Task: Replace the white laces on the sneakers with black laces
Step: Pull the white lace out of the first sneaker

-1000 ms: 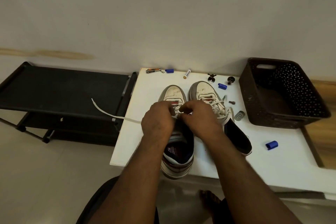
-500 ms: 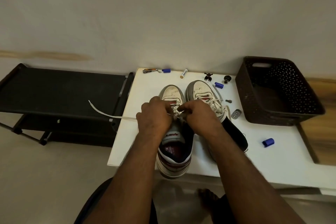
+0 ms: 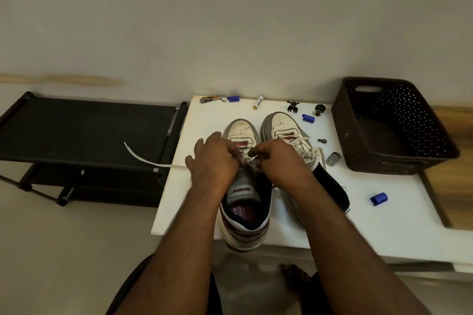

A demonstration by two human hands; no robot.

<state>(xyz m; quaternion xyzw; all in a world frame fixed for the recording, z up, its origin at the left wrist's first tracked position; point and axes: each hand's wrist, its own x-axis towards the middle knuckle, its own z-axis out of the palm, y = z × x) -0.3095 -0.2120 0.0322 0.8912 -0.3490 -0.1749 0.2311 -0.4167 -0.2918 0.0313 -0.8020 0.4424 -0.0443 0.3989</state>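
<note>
Looking down at the white table, I am seeing two hands working over the left sneaker, which is sitting with its toe pointing away from me and its heel hanging a little over the near edge. The left hand is resting on the left side of that shoe, with its fingers bent down over the lace rows; one finger and the thumb are sticking out to the side. The right hand is pinching the white lace right at the middle of the shoe, thumb and finger pressed together on it. I cannot tell if the left fingers are gripping the lace too, because the hand is hiding them. The loose end of the lace is trailing out from under the left hand, going off the table edge and over the black rack beside it. The right sneaker is sitting just beside the left one, touching it, with its own white laces lying loose. A dark basket is standing on the right side of the table, and small blue caps are lying near it.
</note>
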